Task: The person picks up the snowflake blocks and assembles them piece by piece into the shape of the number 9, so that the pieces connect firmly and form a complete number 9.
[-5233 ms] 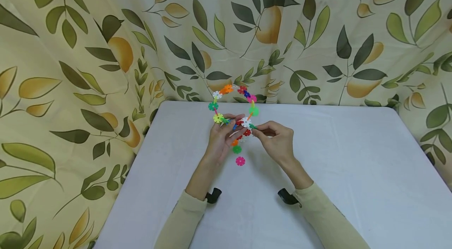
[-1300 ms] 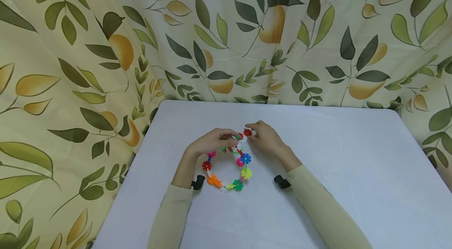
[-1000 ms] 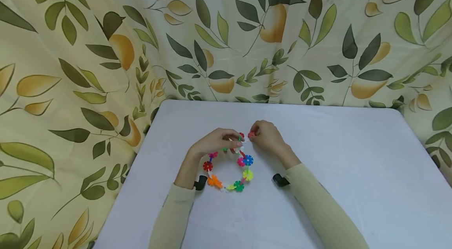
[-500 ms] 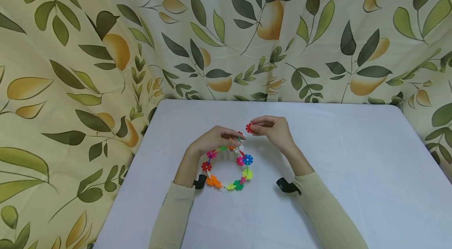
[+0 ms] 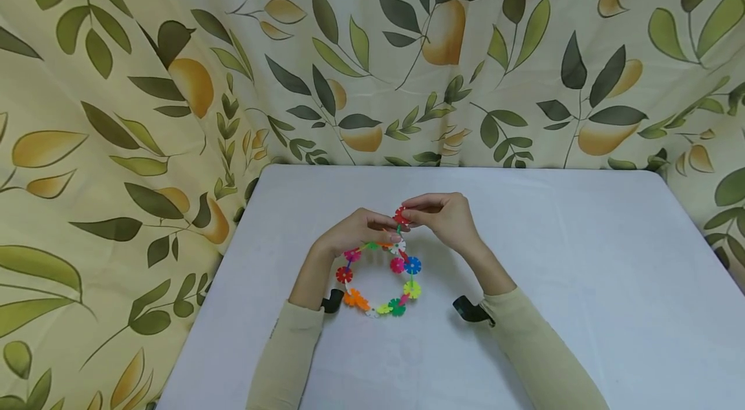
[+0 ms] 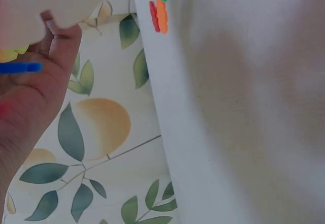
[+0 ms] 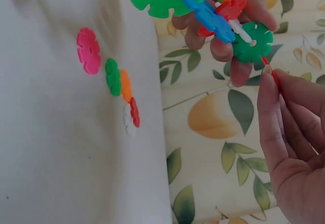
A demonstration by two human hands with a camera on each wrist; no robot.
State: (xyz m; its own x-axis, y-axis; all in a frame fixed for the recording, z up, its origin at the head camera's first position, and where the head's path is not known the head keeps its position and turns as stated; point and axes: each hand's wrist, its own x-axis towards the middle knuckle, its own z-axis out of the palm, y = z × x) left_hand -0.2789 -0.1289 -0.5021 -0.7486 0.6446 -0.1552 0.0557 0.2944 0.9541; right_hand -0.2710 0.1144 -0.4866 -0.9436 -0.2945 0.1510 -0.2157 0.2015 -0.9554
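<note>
The left hand holds a ring-shaped chain of colourful notched discs, which extends toward the person, with orange discs and a yellow disc in it. Between thumb and fingers the right hand pinches a red disc. In the right wrist view this red disc stands edge-on, its tip at the rim of a green disc beside the left hand's fingers. Whether it sits in a notch I cannot tell. A blue disc lies before the left palm in the left wrist view.
Loose discs lie on the white table: pink, green, orange, red and white. A leaf-patterned curtain stands behind and left of the table. Each wrist carries a black mount.
The ring, earlier raised away from the person, now extends toward them. The right hand took a red disc from the table, lifted it and moved it left to the chain.
</note>
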